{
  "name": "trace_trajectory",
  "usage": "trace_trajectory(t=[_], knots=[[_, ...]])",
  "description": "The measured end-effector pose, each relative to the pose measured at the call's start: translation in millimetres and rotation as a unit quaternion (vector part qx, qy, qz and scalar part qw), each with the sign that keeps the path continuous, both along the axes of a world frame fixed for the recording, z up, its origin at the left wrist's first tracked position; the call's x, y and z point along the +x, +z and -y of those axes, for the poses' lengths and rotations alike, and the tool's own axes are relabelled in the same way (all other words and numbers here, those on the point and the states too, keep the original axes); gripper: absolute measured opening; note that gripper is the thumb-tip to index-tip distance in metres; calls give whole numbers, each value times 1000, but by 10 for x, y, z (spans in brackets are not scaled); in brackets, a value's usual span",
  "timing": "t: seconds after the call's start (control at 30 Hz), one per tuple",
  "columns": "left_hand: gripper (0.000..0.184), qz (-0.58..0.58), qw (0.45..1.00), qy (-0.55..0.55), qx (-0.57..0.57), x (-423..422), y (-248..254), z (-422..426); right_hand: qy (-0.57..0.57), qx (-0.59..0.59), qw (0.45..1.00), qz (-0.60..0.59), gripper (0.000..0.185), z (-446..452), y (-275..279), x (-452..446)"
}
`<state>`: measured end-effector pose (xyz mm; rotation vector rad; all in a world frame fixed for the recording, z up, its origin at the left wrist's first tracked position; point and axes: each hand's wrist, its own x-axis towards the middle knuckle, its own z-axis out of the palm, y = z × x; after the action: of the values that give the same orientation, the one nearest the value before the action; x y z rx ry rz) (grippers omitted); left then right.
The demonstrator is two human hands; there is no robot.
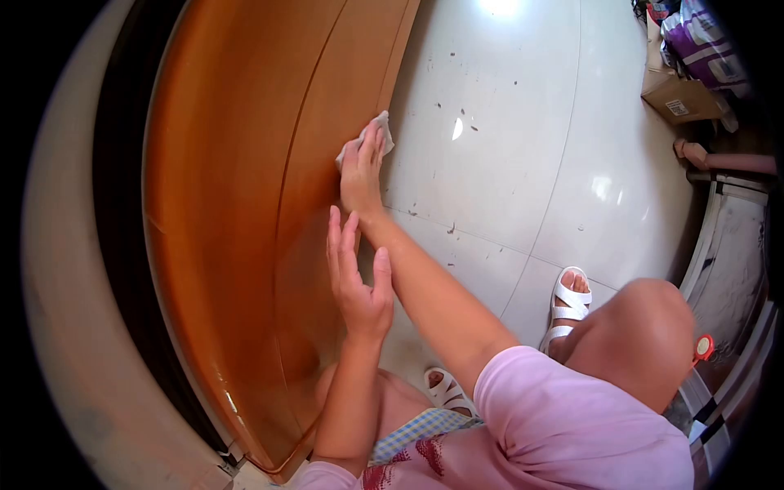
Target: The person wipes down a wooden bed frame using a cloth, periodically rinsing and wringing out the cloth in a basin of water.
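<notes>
My right hand (362,175) is stretched forward, its fingers pressing a whitish cloth (387,135) against the lower edge of the orange-brown wooden panel (245,147). Part of the cloth is hidden beneath the fingers. Nearer to me, my left hand (359,286) is raised beside my right forearm, fingers apart and holding nothing. A thin dark groove runs along the glossy panel, close to both hands.
Small dark bits are scattered over the pale tiled floor (490,155). A cardboard box (686,98) and a purple-and-white package (706,49) lie at the upper right. My white sandals (572,302) stand on the floor, and a round red-rimmed object (704,348) is at the right.
</notes>
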<state>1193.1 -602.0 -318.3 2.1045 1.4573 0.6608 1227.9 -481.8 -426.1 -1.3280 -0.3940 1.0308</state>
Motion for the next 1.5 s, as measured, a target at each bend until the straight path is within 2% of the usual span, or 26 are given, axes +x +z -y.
trace_trajectory(t=[0.1,0.23,0.3,0.37,0.47,0.57,0.67,0.73,0.9,0.97,1.1,1.13,1.17,1.23,1.27,1.33,1.37,1.43,1.5], knots=[[46,8,1000,19,-5,61,77,-21,-14,61,997,37,68,193,205,-61],[45,-18,999,23,17,149,50,-68,46,28,999,2,65,385,196,-102],[45,-32,999,3,9,216,49,-91,29,2,999,33,66,320,120,-115],[45,-48,999,11,-3,289,103,-110,-32,-32,998,-41,67,25,-34,-32],[44,-57,998,12,5,335,180,-124,-29,-48,998,-8,67,-193,33,118],[44,-38,999,26,30,333,262,-123,-79,97,979,163,73,-193,385,52],[43,-10,998,27,54,328,284,-150,-47,121,981,140,75,101,537,-77],[42,-25,998,1,57,360,308,-184,29,90,987,130,76,259,383,-76],[42,-33,999,19,39,397,288,-205,18,12,984,178,75,4,189,82],[42,-47,998,26,36,409,306,-199,-32,-20,980,195,73,-197,246,300],[39,-38,997,40,59,416,321,-193,-73,91,987,110,72,-335,533,270],[39,-22,997,39,66,409,320,-189,-90,127,974,162,74,-303,573,183],[39,-7,997,38,71,409,316,-186,-91,126,974,163,74,-184,596,95],[37,-8,996,28,87,453,325,-197,-9,137,978,159,76,78,690,-25],[38,0,997,7,81,479,341,-202,-9,137,978,158,76,139,658,-24],[38,3,997,-10,76,504,386,-210,34,56,994,90,75,235,538,-41],[38,3,997,-12,76,514,408,-215,35,58,994,88,75,228,524,-95],[37,2,997,-13,80,514,450,-232,0,-8,1000,27,73,181,608,-100],[36,-5,996,-11,84,485,500,-224,-2,-10,1000,4,70,88,773,-85]])
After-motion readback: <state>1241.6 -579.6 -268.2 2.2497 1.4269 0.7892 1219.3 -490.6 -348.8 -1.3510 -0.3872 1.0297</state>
